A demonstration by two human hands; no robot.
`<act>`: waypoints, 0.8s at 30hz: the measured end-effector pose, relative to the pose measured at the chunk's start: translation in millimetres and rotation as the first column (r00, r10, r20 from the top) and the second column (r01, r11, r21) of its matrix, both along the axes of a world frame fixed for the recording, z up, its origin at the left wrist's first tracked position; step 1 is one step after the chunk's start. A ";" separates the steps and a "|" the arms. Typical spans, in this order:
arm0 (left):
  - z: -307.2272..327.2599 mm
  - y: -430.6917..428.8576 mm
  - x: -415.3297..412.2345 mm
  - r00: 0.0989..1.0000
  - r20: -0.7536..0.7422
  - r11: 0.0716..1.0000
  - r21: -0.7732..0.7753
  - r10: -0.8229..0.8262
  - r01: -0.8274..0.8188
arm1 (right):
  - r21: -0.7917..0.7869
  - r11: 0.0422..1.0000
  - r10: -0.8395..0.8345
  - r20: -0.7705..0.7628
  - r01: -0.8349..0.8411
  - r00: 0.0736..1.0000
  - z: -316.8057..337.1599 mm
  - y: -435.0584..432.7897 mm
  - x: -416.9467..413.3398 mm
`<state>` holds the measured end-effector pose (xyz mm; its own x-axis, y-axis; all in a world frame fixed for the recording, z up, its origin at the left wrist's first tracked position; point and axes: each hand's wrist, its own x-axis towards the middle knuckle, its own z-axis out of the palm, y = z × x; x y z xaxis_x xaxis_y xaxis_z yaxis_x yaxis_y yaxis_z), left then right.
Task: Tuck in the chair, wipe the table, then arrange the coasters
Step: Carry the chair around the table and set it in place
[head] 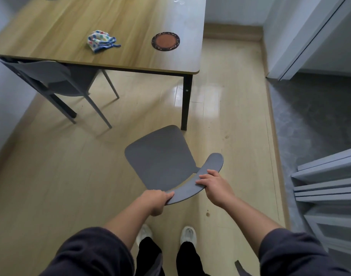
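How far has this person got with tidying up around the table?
Nothing on the list looks finished yet. In hand: the left hand and right hand both grip the backrest of the grey chair, which stands out on the floor, clear of the table. Left: wiping, since the dotted cloth lies untouched, then arranging the coasters; one round coaster sits near the table's right edge.

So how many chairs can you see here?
2. One grey chair stands out on the floor, both hands, left hand and right hand, gripping its backrest. The second chair is tucked under the table at left. Others may be out of frame.
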<state>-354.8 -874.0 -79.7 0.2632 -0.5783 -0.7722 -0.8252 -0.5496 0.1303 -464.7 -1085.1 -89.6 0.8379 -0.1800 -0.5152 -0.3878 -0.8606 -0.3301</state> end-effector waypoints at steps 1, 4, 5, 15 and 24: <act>3.0 6.4 12.0 0.999 0.023 0.999 0.013 -0.035 0.035 | 0.015 1.000 -0.023 0.015 0.023 1.000 -2.2 9.8 3.6; 14.1 29.8 51.5 0.988 0.104 0.992 0.056 -0.115 0.110 | 0.068 0.997 -0.023 0.033 0.021 0.999 -4.5 41.5 17.1; 18.5 39.0 64.8 0.984 0.134 0.992 0.060 -0.121 0.113 | 0.092 0.996 -0.017 0.035 0.013 0.999 -4.6 52.9 22.8; 2.7 139.4 145.5 0.933 0.346 0.993 -0.097 0.094 -0.065 | 0.133 0.991 0.026 0.021 -0.029 0.999 -4.7 152.6 93.8; -39.2 203.6 153.6 0.891 0.221 0.911 -0.218 0.396 -0.350 | 0.103 0.994 0.029 0.061 -0.035 0.998 -17.0 201.3 112.6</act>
